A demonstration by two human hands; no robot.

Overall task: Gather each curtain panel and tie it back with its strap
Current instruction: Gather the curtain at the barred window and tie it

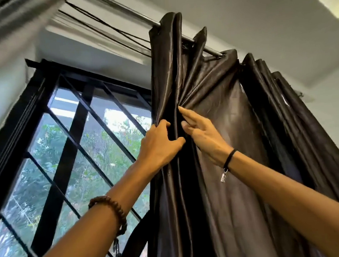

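Head view, looking upward. The curtain panel [215, 124], dark and glossy, hangs from the curtain rod [209, 51] and is partly bunched along the rod's right-hand stretch. Its leading edge falls straight down from the point where the bare rod meets the first pleat.

Well below the rod, the left hand [161, 143] grips that leading edge, with fingers and thumb curled round the outermost pleats. Just to its right, at about the same drop below the rod, the right hand [201, 134] lies open. Its fingers [185, 115] are straight and press into the next fold without clasping it.

The step in hand appears to be gathering. To do it well, the left hand should likely hold its bundle firm while the right sweeps further folds across. Each fold should stack in the order in which it hangs from the rod, so that the pleats stay even. The satin looks slippery, so a loose grip may let the folds slide apart.

Far below the rod's left part, a dark band [137, 240] crosses the window [65, 156]. It may be the strap, but this cannot be told. The tying is not yet begun. A second, paler curtain [4, 29] appears blurred beyond the rod's left end.
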